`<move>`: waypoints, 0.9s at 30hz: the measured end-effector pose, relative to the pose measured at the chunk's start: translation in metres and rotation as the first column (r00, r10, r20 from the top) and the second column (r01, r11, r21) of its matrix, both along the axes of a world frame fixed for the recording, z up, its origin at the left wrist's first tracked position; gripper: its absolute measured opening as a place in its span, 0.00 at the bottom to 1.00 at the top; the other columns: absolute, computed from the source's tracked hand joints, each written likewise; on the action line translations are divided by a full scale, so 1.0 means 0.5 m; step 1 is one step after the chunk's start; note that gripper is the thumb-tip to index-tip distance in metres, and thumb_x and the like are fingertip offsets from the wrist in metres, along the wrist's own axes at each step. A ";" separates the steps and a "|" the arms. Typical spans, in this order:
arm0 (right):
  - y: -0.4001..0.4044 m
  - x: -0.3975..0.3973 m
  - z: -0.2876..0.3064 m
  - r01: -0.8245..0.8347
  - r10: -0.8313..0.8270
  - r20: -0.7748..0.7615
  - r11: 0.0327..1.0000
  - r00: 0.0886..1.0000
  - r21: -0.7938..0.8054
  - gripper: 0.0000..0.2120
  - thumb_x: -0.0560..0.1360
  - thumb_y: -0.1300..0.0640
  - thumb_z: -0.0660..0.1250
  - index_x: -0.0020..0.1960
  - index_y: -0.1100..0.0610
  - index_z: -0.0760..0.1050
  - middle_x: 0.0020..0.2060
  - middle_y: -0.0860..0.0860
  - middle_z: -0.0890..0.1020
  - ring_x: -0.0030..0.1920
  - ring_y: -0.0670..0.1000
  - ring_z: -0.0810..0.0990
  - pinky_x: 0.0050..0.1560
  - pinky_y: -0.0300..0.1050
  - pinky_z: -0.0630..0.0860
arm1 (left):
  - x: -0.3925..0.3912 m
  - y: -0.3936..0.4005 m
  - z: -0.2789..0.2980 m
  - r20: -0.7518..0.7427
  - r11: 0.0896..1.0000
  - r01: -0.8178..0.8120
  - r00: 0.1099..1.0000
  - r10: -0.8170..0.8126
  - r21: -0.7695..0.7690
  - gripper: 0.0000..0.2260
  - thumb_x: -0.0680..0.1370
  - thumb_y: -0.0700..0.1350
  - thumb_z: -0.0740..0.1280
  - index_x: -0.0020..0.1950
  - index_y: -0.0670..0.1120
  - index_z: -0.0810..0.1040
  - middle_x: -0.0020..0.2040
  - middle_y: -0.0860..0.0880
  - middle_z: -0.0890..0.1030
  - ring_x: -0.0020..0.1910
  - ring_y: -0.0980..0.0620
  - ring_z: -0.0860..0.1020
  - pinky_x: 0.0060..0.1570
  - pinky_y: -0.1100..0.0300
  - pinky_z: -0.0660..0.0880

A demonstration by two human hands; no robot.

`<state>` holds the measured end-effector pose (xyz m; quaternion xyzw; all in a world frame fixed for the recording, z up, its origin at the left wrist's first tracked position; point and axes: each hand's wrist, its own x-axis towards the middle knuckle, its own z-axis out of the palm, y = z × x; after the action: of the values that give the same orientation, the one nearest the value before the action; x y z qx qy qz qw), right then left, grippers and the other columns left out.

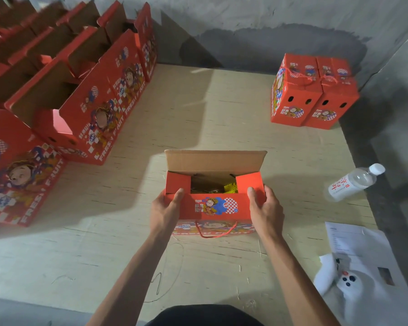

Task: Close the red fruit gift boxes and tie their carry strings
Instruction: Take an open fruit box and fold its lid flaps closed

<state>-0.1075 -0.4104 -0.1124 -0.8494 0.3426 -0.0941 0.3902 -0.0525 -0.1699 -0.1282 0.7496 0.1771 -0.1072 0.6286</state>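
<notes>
Rough grey walls meet a pale board floor (pixel 198 109), where the work is laid out. At the middle of it, the left hand (pixel 164 208) and right hand (pixel 265 208) grip the two ends of a red gift box (pixel 213 205), each with its thumb hooked over the top edge onto a folded-in side flap and its fingers (pixel 272 196) curled round the end wall; how far those hidden fingers wrap cannot be told. The box stands on the floor just in front of the person. Its two short red flaps are turned inward, the far brown flap (pixel 214 160) stands upright, and the gap between shows something dark and a bit of yellow, too dim to name. A red carry string (pixel 216 232) hangs in a loop down the near face.

Judging by this, closing is under way: end flaps in, long flaps not yet down. The next move likely calls for freeing one hand to fold the far flap forward while the other keeps the side flaps pressed, then bringing the strings together to tie.

Further out, to the left, rows of open boxes (pixel 85 100) wait with their flaps raised. Far right, two closed boxes (pixel 313 92) stand side by side, their strings knotted on top. A water bottle (pixel 353 182) lies near the right edge, with papers (pixel 353 238) and a white controller (pixel 346 281) nearer the person.
</notes>
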 end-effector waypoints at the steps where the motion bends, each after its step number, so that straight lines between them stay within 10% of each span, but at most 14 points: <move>1: 0.002 -0.001 0.002 0.004 -0.004 -0.020 1.000 1.000 -0.018 0.19 0.82 0.41 0.62 0.64 0.53 0.77 0.52 0.52 0.85 0.45 0.54 0.81 0.45 0.43 0.71 | 0.005 0.003 0.005 0.005 1.000 0.016 1.000 -0.016 0.022 0.15 0.78 0.58 0.71 0.57 0.50 0.83 0.46 0.50 0.87 0.45 0.50 0.86 0.48 0.49 0.84; 5: 0.012 -0.015 0.004 0.021 -0.022 -0.040 0.999 0.999 -0.047 0.17 0.82 0.43 0.63 0.58 0.55 0.78 0.52 0.54 0.86 0.51 0.59 0.83 0.47 0.48 0.74 | 0.049 0.021 0.036 0.042 0.962 0.144 0.986 -0.158 0.234 0.12 0.79 0.54 0.71 0.59 0.50 0.81 0.48 0.50 0.86 0.49 0.45 0.86 0.50 0.47 0.83; 8: 0.024 -0.026 0.004 0.037 -0.040 -0.045 0.997 0.998 -0.060 0.20 0.82 0.41 0.62 0.63 0.55 0.77 0.55 0.55 0.85 0.54 0.61 0.83 0.52 0.51 0.76 | 0.084 -0.010 0.055 0.011 0.766 0.250 0.948 -0.318 0.592 0.26 0.77 0.57 0.70 0.70 0.47 0.69 0.59 0.45 0.80 0.56 0.42 0.81 0.56 0.45 0.79; 14: 0.036 -0.031 0.012 0.024 -0.025 -0.006 0.994 1.000 -0.111 0.20 0.83 0.42 0.61 0.64 0.56 0.77 0.55 0.55 0.85 0.55 0.61 0.84 0.51 0.51 0.77 | 0.113 -0.120 0.063 -0.124 0.552 0.216 0.972 -0.199 0.805 0.41 0.73 0.55 0.73 0.75 0.38 0.57 0.68 0.41 0.69 0.68 0.39 0.69 0.61 0.46 0.69; 27: 0.010 0.022 0.023 -0.148 0.146 -0.062 0.988 0.987 -0.039 0.35 0.82 0.49 0.65 0.82 0.54 0.51 0.77 0.56 0.69 0.69 0.59 0.76 0.61 0.55 0.78 | 0.086 -0.086 0.044 0.062 0.604 0.127 0.957 -0.283 0.787 0.43 0.80 0.66 0.59 0.81 0.37 0.50 0.77 0.38 0.65 0.75 0.40 0.65 0.70 0.46 0.66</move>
<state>-0.0963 -0.4055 -0.1008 -0.8831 0.2883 -0.0477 0.3672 -0.0095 -0.2131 -0.1063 0.9682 0.0606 -0.0239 0.2414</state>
